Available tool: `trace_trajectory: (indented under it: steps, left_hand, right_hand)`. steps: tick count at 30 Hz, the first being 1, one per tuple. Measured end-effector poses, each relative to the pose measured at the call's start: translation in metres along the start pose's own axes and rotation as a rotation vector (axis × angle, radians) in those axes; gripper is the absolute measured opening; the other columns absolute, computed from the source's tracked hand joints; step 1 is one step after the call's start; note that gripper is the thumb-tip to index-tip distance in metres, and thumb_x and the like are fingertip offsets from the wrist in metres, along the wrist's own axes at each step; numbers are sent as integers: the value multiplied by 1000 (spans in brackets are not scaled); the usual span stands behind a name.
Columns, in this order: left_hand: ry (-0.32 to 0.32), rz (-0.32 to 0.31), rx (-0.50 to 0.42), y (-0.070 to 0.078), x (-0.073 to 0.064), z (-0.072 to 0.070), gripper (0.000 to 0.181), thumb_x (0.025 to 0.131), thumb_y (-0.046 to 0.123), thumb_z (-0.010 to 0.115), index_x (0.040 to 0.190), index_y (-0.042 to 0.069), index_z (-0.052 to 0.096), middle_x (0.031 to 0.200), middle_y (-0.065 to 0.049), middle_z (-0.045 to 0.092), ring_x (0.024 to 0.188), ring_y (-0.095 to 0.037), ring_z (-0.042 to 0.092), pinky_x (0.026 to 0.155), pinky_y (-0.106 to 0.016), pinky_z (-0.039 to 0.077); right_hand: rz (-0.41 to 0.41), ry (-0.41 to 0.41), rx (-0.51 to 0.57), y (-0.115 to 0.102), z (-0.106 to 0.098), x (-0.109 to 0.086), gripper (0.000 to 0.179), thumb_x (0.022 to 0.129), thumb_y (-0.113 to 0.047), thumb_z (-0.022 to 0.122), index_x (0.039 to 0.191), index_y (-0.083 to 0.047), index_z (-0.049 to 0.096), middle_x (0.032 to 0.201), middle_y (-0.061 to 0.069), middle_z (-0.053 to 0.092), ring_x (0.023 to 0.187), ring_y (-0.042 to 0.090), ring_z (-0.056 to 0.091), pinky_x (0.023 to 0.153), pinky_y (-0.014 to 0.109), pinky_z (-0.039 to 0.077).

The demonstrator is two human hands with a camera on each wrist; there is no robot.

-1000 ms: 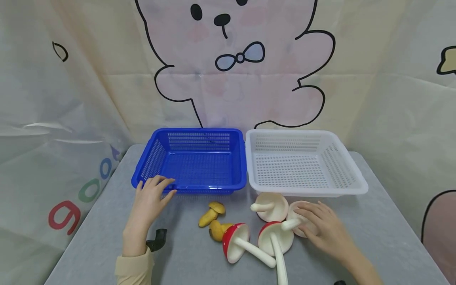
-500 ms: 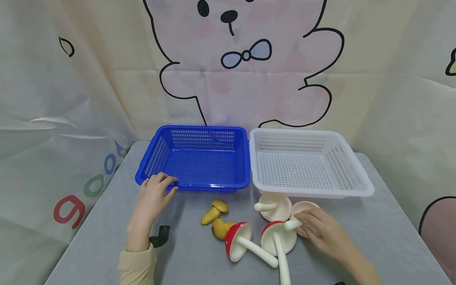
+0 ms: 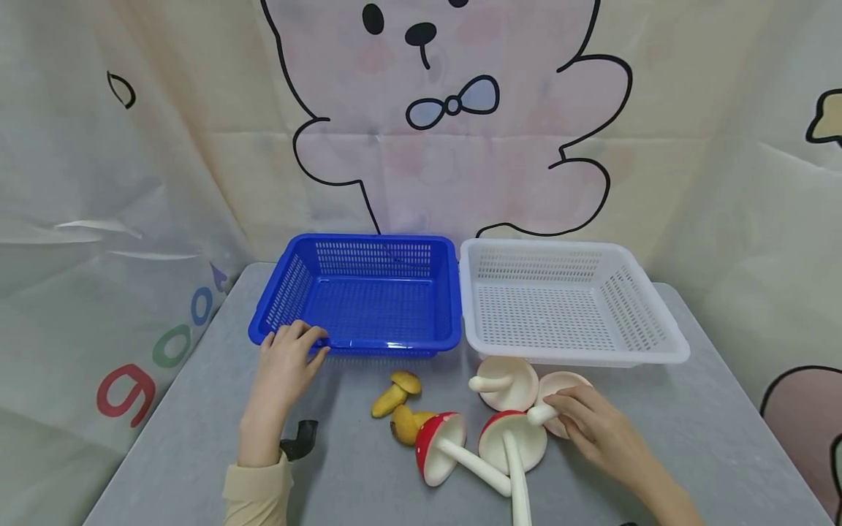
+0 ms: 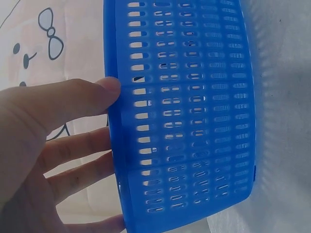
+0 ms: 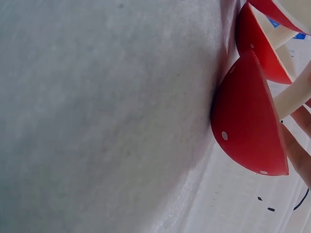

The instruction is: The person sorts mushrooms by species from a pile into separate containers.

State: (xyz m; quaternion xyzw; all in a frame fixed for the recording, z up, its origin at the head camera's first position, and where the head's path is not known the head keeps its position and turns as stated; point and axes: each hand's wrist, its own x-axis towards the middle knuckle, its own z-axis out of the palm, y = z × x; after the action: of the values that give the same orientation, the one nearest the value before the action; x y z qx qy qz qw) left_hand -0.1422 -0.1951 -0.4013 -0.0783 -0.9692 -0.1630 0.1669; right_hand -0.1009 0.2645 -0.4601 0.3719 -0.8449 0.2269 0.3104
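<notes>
My left hand (image 3: 284, 376) grips the front rim of the blue basket (image 3: 388, 346). In the left wrist view its thumb presses the rim of the blue basket (image 4: 194, 116) from one side, with several fingers behind. My right hand (image 3: 605, 438) pinches the pale stem of a toy mushroom (image 3: 562, 382) whose cap lies on the table. The right wrist view shows this mushroom's red, white-dotted cap (image 5: 248, 116) close up, with fingertips at the stem. Beside it lie a long-stemmed red mushroom (image 3: 529, 438), another red mushroom (image 3: 430, 456) and a pale-gilled mushroom (image 3: 516, 391).
A white basket (image 3: 579, 356) stands right of the blue one, close behind the mushrooms. Two yellow mushrooms, one nearer the basket (image 3: 391, 398) and one partly behind a red cap (image 3: 404, 424), lie on the grey table (image 3: 355, 482). A printed curtain (image 3: 427, 183) hangs behind.
My right hand's fingers have come together on the mushroom stem. The left hand's thumb and fingers have moved in against the blue rim. The head view has shifted slightly.
</notes>
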Motion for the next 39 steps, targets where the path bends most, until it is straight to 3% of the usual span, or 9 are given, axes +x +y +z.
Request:
trace_trajectory:
  steps: [15,22,28,39]
  left_hand:
    - [16,1,2,-1,-2,3,16,86,16,71,100,10,70,95,-7,61,99,-32,56,102,-72,32]
    - [18,0,4,-1,-3,3,15,86,16,72,100,10,70,95,-8,61,99,-33,57,102,-72,32]
    - [3,-9,2,0,-2,2,16,86,16,71,101,10,70,96,-8,61,100,-33,56,102,-72,31]
    - [1,-14,0,1,-1,1,17,87,16,71,102,9,70,95,-8,61,100,-33,56,102,-73,30]
  right_hand:
    - [-19,36,-5,-1,-7,3,36,102,-28,42,101,-7,71,99,3,64,92,10,52,78,12,38]
    - [16,31,16,-4,-13,6,36,102,-31,43,105,-8,70,100,2,64,96,10,55,87,10,38]
    - [40,38,15,-7,-18,8,37,101,-33,43,107,-9,70,98,-1,64,93,4,54,79,11,40]
    - [34,53,71,-13,-27,21,36,101,-33,46,107,-6,69,99,1,65,97,3,56,88,6,39]
